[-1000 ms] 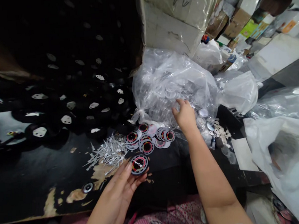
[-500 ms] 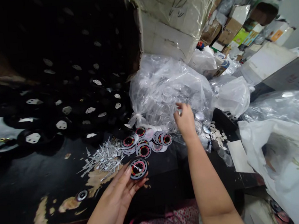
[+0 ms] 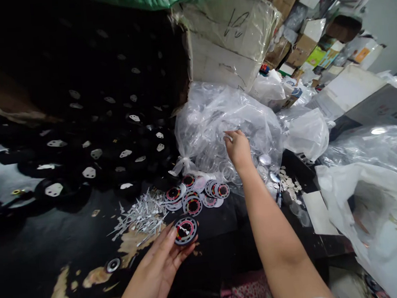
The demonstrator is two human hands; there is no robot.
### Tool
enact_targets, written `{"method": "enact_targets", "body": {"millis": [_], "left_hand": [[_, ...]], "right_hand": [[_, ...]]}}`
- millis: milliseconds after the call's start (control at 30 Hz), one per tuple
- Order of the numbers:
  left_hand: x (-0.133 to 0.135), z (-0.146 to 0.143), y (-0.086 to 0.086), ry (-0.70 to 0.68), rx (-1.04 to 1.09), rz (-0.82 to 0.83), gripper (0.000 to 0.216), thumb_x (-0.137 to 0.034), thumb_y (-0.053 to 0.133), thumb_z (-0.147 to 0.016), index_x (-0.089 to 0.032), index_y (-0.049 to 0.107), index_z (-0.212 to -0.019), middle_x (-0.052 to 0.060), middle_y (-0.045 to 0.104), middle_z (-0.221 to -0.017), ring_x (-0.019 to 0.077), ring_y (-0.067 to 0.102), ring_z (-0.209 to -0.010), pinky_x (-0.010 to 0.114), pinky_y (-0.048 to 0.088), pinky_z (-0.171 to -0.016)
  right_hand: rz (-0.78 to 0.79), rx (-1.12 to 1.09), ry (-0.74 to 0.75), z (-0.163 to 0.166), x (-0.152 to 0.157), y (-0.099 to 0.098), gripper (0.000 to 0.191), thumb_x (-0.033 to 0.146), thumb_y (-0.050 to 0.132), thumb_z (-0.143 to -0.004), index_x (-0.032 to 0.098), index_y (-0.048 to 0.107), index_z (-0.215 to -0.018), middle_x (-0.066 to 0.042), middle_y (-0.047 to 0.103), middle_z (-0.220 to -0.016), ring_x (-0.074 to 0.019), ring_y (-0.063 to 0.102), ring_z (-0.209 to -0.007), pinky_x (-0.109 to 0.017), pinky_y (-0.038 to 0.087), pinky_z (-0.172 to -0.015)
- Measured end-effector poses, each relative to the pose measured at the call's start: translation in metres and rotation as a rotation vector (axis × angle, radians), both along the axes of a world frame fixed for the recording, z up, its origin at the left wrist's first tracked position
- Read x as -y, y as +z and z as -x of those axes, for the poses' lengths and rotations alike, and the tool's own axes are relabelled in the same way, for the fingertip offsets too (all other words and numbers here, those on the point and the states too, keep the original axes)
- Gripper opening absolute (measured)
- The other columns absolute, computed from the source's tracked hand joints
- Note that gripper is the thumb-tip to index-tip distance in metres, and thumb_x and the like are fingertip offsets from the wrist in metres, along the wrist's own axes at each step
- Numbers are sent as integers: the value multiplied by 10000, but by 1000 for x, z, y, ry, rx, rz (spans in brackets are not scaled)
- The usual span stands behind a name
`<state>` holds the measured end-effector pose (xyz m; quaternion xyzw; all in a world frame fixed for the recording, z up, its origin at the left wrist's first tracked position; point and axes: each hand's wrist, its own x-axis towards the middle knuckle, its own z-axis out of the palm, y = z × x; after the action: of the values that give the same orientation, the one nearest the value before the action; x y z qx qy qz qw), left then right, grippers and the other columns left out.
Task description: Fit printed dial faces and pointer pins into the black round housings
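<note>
My left hand is closed around a round black gauge with a red, black and grey dial and a white pointer. The gauge's face is tilted up towards me. My right hand reaches over the opened bag of clear round plastic covers. Its thumb and fingertips are pinched together; whatever lies between them is too small and see-through to make out. Loose printed dial faces lie in overlapping piles beyond the gauge. Left of them is a heap of white pointers.
Many black gauge housings with pale plates fill the left side. A small metal ring part lies near the table's front edge. Small pale pieces and a white card are at the right, beside a white plastic bag.
My right hand has shifted slightly left over the bag of covers, and its thumb and fingers have drawn together. My left hand keeps holding the gauge. The view has tilted up slightly.
</note>
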<state>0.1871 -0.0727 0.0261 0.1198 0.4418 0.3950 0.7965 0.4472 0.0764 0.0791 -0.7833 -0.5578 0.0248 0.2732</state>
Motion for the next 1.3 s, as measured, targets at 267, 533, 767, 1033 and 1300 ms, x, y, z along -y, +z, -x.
{"method": "enact_targets", "body": {"millis": [267,533,767,1033,1300], "left_hand": [[-6,1,10,1,50,22,299,-438,785,-796,-212,778,-992,70,777,-1106,239,721,-996,345,609,-876],[-3,0,11,-67,-90,-226,384,-422,778,-794,-294,743,-1154,43,708,-1301,306,633,-1229,400,531,-1018],[8,3,15,-140,-266,-347,433,-369,848,-694,-276,779,-1112,47,772,-1170,336,619,-1257,393,514,-1037],[7,8,17,-103,-375,-342,388,-368,858,-655,-281,797,-1028,43,787,-1108,337,674,-1164,400,521,-1022],[56,156,-12,-42,-1245,-462,401,-535,715,-768,-530,675,-1167,-172,593,-1436,405,399,-1430,586,166,-1243]], "right_hand": [[160,-590,427,78,112,-7,321,267,575,-942,240,678,-1245,-26,701,-913,-153,635,-739,-316,555,-753],[121,-404,552,113,152,-7,283,272,535,-990,276,689,-1228,-88,572,-1233,-197,598,-1092,-370,489,-969],[55,-212,409,125,145,-6,423,384,294,-1062,224,503,-730,-8,556,-671,-165,527,-648,-318,363,-676],[-23,-267,448,137,144,-25,481,396,258,-1059,227,496,-677,-20,570,-645,-159,526,-625,-311,375,-671],[176,-548,570,131,140,-20,282,363,447,-1029,226,670,-925,-10,710,-823,-164,659,-787,-290,435,-737]]}}
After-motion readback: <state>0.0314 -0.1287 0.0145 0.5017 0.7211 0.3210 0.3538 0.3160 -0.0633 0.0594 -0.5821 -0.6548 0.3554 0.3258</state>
